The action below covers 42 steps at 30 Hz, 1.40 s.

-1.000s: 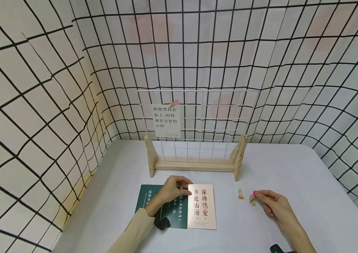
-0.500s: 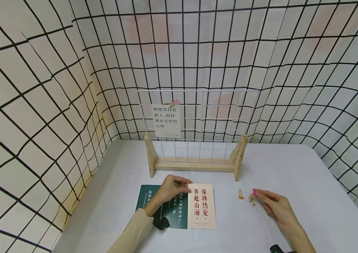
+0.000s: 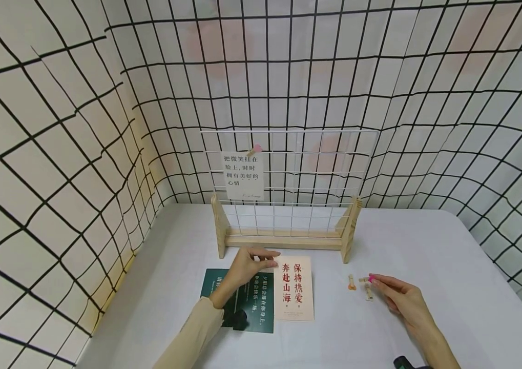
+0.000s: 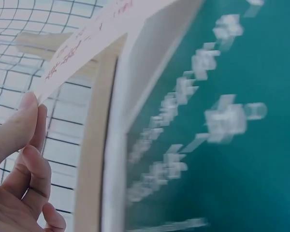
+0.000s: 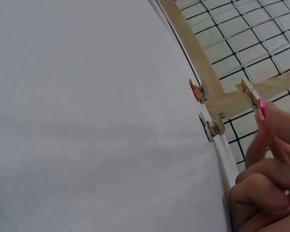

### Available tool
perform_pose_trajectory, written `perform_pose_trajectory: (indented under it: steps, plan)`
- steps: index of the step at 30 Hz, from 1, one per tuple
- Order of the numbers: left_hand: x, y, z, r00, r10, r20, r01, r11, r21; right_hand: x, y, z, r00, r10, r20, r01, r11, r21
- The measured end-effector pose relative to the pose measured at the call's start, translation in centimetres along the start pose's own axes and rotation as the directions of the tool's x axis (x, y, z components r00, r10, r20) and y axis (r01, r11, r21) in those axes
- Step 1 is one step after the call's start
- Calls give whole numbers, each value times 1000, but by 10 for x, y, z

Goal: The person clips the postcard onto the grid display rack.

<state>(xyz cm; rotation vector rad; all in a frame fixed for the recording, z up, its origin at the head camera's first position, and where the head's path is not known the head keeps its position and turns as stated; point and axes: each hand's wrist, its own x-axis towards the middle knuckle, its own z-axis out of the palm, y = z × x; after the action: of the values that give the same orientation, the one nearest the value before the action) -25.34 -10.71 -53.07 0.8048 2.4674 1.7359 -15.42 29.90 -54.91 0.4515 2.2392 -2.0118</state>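
My left hand (image 3: 249, 266) pinches the upper left corner of a cream card (image 3: 294, 294) with red Chinese characters. In the left wrist view that card (image 4: 82, 48) tilts up from thumb and forefinger. Beneath my left forearm lies dark green printed card (image 3: 256, 307), partly hidden by the sleeve. Farther right, my right hand (image 3: 399, 294) pinches a small wooden clothespin (image 5: 251, 96) with a pink decoration, between thumb and forefinger. Two more small clothespins, one with an orange decoration (image 3: 351, 283) and one paler (image 3: 369, 292), lie on the table just left of that hand.
Behind the cards stands a white wire grid rack (image 3: 316, 174) on a wooden base (image 3: 284, 241). A white card (image 3: 243, 177) hangs from it by a clothespin with a pink heart (image 3: 256, 149). Black-gridded white cloth (image 3: 288, 61) encloses the table (image 3: 426, 246) at back and sides.
My left hand has moved slightly away from me, carrying the cream card toward the rack and off the green card's level. My right hand has turned the clothespin so its wooden end points left.
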Motion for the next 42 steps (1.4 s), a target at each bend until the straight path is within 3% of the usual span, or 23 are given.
perform_pose_trajectory:
  steps: [8,14,25,33,42]
  plan:
    - [22,20,-11,998,31,-48,-30,999,15,1,1,-1,1000,-6,-24,7,1000,27]
    - [38,41,-21,994,97,-50,-96,995,6,1,3,0,1000,-25,-17,26,998,64]
    - [76,104,-27,974,223,-37,-222,974,36,3,4,3,999,-16,-39,18,999,35]
    - [103,136,-31,947,320,-30,-317,945,78,3,5,3,999,-12,-38,13,1000,25]
    - [130,161,-44,909,395,-133,-383,917,109,2,4,2,999,5,-42,-5,1000,-9]
